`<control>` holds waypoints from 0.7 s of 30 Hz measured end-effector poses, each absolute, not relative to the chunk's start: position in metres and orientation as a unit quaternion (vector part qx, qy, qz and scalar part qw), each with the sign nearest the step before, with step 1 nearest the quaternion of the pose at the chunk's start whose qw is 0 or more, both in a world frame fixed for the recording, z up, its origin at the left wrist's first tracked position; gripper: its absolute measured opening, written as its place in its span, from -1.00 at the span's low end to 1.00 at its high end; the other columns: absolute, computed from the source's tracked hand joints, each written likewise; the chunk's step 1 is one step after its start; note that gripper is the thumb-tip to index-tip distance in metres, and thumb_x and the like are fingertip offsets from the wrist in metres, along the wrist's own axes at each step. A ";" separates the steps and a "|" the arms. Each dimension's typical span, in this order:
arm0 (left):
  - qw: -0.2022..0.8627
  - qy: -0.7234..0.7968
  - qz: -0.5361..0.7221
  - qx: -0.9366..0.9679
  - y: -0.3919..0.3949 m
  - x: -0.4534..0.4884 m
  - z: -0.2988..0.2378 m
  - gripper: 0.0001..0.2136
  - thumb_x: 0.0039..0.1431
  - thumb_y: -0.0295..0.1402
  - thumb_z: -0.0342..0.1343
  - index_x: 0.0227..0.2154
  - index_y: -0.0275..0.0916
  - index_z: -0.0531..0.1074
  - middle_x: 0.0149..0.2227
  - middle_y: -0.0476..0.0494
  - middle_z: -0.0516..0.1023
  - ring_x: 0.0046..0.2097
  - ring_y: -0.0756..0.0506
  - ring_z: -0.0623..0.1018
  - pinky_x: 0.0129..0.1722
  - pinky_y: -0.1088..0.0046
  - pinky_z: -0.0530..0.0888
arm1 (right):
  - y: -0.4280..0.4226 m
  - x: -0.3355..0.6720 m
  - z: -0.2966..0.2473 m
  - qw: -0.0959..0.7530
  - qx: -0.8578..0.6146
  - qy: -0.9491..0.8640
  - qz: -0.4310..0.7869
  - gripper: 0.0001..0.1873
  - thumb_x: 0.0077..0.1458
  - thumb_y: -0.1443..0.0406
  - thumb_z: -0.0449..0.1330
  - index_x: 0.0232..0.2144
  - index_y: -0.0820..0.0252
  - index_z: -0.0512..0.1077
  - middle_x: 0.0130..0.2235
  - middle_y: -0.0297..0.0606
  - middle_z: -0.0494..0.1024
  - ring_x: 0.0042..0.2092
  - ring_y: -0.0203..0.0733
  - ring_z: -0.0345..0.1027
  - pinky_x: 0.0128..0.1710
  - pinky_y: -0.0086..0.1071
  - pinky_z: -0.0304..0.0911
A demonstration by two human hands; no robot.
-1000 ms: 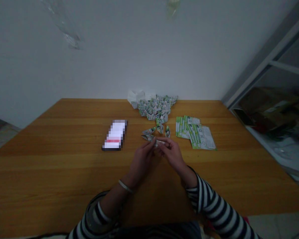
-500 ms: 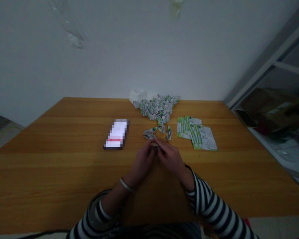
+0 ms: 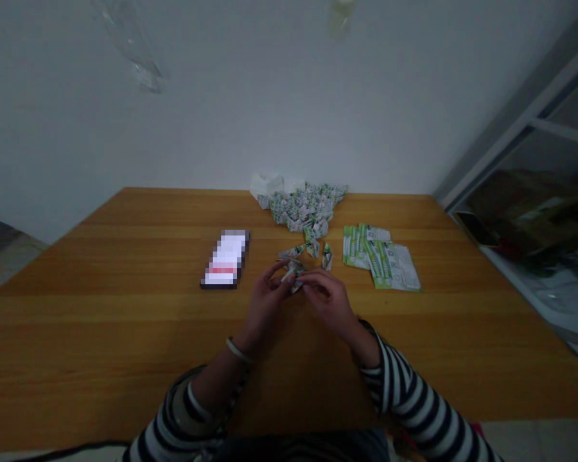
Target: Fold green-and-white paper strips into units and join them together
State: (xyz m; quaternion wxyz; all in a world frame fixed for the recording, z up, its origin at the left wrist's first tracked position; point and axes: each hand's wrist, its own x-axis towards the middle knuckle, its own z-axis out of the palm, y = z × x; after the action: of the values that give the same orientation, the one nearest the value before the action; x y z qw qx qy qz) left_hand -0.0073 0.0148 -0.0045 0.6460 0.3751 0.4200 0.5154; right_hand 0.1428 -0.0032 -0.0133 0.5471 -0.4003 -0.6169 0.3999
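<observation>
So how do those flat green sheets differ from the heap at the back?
The flat sheets lie unfolded and overlapping; the heap is small folded pieces piled near the wall. Each sheet is larger than any heap piece. Both are green-and-white printed paper on the table.

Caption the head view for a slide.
The left hand and right hand pinch a folded paper piece over the wooden table.

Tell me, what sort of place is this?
Probably a room at home used for paper craft: a wooden table against a bare white wall, a pile of folded paper pieces, and a glass-fronted cabinet alongside.
</observation>
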 end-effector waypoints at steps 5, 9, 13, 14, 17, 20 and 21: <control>0.593 0.432 0.547 0.403 0.012 -0.006 -0.004 -0.73 -0.04 -0.31 0.32 -0.25 -0.30 0.57 -0.27 -0.18 0.65 -0.25 -0.07 0.59 -0.17 0.43 0.48 | -0.006 0.131 -0.018 0.567 -0.400 -0.496 0.522 -0.70 0.00 0.26 0.32 -0.22 0.09 0.32 -0.23 -0.32 0.55 -0.27 -0.27 0.48 -0.25 -0.39 0.41; 0.592 0.428 0.520 0.443 0.010 0.000 -0.004 -0.80 -0.01 -0.30 0.29 -0.32 -0.28 0.56 -0.29 -0.14 0.63 -0.26 -0.07 0.57 -0.19 0.44 0.46 | -0.007 0.128 -0.017 0.584 -0.424 -0.455 0.522 -0.76 0.00 0.22 0.31 -0.34 0.13 0.33 -0.41 -0.37 0.54 -0.43 -0.27 0.46 -0.41 -0.43 0.39; 0.565 0.428 0.454 0.539 0.009 0.004 -0.007 -0.80 0.14 -0.24 0.15 -0.32 -0.29 0.51 -0.34 -0.10 0.59 -0.27 -0.08 0.54 -0.24 0.45 0.44 | -0.010 0.129 -0.012 0.594 -0.482 -0.484 0.425 -0.75 0.03 0.23 0.27 -0.21 0.15 0.37 -0.48 -0.39 0.48 -0.47 -0.30 0.38 -0.47 -0.47 0.33; 0.549 0.439 0.434 0.564 0.008 0.003 -0.008 -0.78 0.18 -0.22 0.11 -0.32 -0.29 0.50 -0.37 -0.09 0.57 -0.31 -0.07 0.53 -0.29 0.46 0.43 | -0.011 0.131 -0.011 0.589 -0.494 -0.500 0.399 -0.73 0.05 0.24 0.25 -0.18 0.14 0.37 -0.48 -0.39 0.47 -0.47 -0.31 0.35 -0.47 -0.48 0.31; 0.471 0.487 0.395 0.620 0.006 0.000 -0.006 -0.73 0.24 -0.19 0.02 -0.34 -0.29 0.48 -0.49 -0.05 0.52 -0.45 -0.04 0.46 -0.43 0.50 0.35 | -0.009 0.136 -0.009 0.560 -0.487 -0.548 0.387 -0.72 0.10 0.23 0.20 -0.12 0.14 0.36 -0.45 -0.36 0.47 -0.44 -0.30 0.35 -0.45 -0.48 0.29; 0.386 0.513 0.381 0.665 0.005 -0.004 -0.002 -0.76 0.24 -0.22 0.00 -0.34 -0.27 0.48 -0.48 -0.07 0.53 -0.45 -0.05 0.44 -0.45 0.50 0.31 | -0.005 0.141 -0.011 0.518 -0.446 -0.581 0.442 -0.72 0.16 0.14 0.15 -0.15 0.17 0.41 -0.42 -0.31 0.50 -0.42 -0.28 0.38 -0.46 -0.48 0.28; 0.371 0.510 0.371 0.682 0.005 -0.005 -0.001 -0.77 0.25 -0.24 0.00 -0.32 -0.27 0.49 -0.45 -0.08 0.55 -0.43 -0.06 0.46 -0.44 0.49 0.31 | -0.003 0.143 -0.012 0.501 -0.441 -0.587 0.458 -0.71 0.16 0.11 0.14 -0.21 0.18 0.44 -0.46 -0.33 0.48 -0.46 -0.30 0.36 -0.50 -0.50 0.25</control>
State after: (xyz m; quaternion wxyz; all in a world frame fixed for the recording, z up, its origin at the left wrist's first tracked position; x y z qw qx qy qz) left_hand -0.0049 0.0046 -0.0006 0.3706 0.6823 0.5097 0.3707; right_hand 0.1430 -0.0032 -0.0118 0.5010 -0.4414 -0.5868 0.4582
